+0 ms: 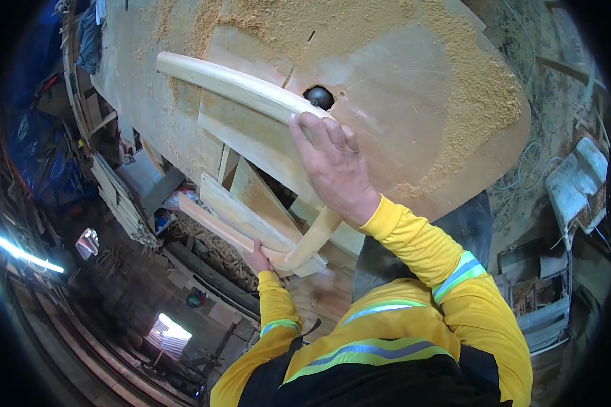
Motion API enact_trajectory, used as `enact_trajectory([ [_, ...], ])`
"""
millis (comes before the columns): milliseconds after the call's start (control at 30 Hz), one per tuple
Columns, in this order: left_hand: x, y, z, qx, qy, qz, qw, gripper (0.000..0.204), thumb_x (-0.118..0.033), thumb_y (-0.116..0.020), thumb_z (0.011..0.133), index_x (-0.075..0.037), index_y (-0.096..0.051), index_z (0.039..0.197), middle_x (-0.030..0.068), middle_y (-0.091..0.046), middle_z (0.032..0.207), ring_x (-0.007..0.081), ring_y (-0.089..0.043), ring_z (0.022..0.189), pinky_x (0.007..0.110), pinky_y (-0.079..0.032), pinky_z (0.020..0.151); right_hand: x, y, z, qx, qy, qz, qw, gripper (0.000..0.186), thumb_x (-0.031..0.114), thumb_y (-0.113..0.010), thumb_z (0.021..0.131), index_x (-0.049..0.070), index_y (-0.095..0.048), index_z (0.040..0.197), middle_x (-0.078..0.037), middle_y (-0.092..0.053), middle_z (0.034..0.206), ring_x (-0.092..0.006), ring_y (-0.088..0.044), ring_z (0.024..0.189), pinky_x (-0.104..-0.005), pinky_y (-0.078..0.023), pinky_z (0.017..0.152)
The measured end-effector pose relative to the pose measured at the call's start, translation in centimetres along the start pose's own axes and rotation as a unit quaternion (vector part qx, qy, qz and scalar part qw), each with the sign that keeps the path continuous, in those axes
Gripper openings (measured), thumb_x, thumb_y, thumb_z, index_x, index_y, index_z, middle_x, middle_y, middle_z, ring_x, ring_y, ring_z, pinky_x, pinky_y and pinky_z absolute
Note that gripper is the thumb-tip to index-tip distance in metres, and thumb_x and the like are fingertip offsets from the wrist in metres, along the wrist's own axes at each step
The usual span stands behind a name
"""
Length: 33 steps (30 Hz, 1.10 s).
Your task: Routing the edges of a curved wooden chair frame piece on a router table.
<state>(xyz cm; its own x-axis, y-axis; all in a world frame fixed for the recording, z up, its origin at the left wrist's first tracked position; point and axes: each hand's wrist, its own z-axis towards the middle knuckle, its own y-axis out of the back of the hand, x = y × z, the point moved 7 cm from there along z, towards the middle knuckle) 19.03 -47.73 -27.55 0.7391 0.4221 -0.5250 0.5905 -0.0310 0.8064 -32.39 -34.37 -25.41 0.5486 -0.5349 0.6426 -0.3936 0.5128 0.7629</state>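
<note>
My right hand [329,163] has its fingers curled over the near end of a long, slightly curved pale wooden piece [231,84] lying on the tabletop [394,88]. Just beyond my fingertips, a dark rounded fitting [318,97] sits in a round hole in the top. My left hand [258,258], lower and to the left, grips another curved wooden piece [210,222] at the table's near side. Flat boards [248,190] lie between the two hands, and an angled wooden strip [312,239] runs under my right wrist down toward the left hand's piece.
Sawdust [482,102] coats parts of the tabletop. Stacked timber [122,197] and blue tarps [34,156] are on the left, with long rails below. A hose [529,163], a pale battered panel [576,183] and a metal frame [536,305] stand at the right.
</note>
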Motion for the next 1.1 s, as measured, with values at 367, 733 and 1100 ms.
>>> enact_trajectory([
  [367,-0.2,0.0,1.0,0.008,0.020,-0.030,0.999,0.051,-0.011,-0.073,0.088,0.010,-0.053,0.130,0.0190,-0.065,0.122,0.0279,-0.064,0.102,0.038,-0.053,0.088,0.6,-0.6,1.1,-0.005,0.006,0.002,1.000,0.048,0.013,-0.058,0.083,0.006,-0.060,0.131,-0.002,-0.052,0.117,-0.0161,-0.050,0.110,-0.0305,-0.036,0.092],
  [733,-0.4,-0.1,2.4,0.046,0.126,0.092,0.987,0.050,-0.029,-0.073,0.089,0.003,-0.060,0.125,0.0078,-0.068,0.105,0.0164,-0.066,0.075,0.028,-0.050,0.051,2.1,-1.4,0.4,-0.076,0.059,0.079,0.992,0.036,0.011,-0.060,0.082,0.005,-0.065,0.118,-0.002,-0.055,0.106,-0.0174,-0.052,0.106,-0.0336,-0.041,0.089],
  [1100,8.1,9.6,5.5,0.045,0.076,0.099,0.991,0.071,-0.030,-0.079,0.082,0.009,-0.051,0.133,0.0194,-0.068,0.103,0.0161,-0.059,0.059,0.031,-0.045,0.045,5.6,-7.7,-11.9,0.171,-0.364,0.759,0.512,0.068,0.024,-0.081,0.081,0.003,-0.044,0.133,-0.009,-0.056,0.117,-0.0206,-0.059,0.105,-0.0376,-0.050,0.095],
])
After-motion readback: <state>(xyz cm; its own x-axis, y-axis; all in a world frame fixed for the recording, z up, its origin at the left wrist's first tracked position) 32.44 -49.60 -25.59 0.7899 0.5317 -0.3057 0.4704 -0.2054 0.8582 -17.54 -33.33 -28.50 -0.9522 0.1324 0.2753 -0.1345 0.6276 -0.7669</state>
